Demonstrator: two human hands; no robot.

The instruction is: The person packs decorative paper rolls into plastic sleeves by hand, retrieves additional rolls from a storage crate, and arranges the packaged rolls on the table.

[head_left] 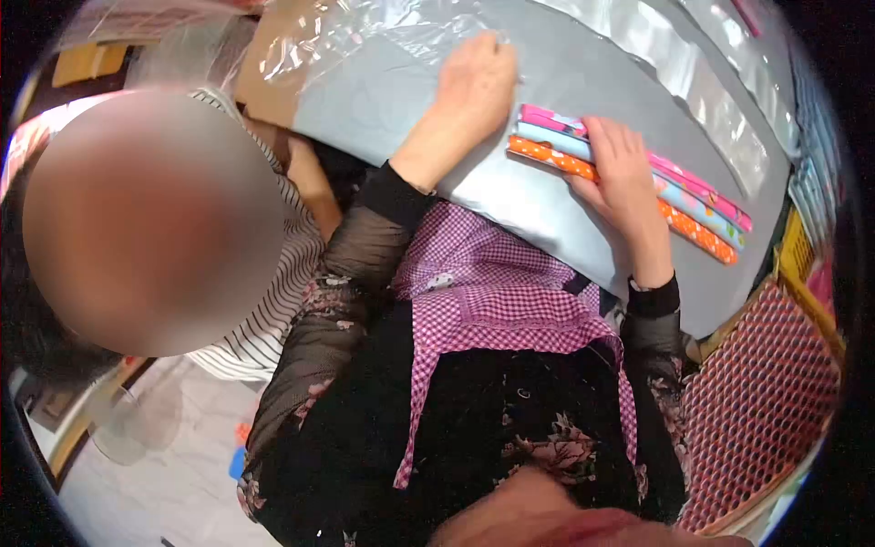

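Observation:
My left hand (476,84) is closed on the grey tabletop beside clear plastic film, left of the rolls. What its fingers hold, if anything, is hidden. My right hand (622,178) lies across the middle of three slim patterned rolls, fingers over them and thumb at their near side. Side by side and slanting down to the right are a pink roll (700,185), a light blue roll (697,208) and an orange roll with white dots (697,232).
Crumpled clear film (342,36) lies at the back left of the grey table (565,73), near brown cardboard (273,68). Clear plastic packaging (702,100) runs along the far right. A person in a striped top (273,319) is close on my left. A woven red seat (761,401) stands at the right.

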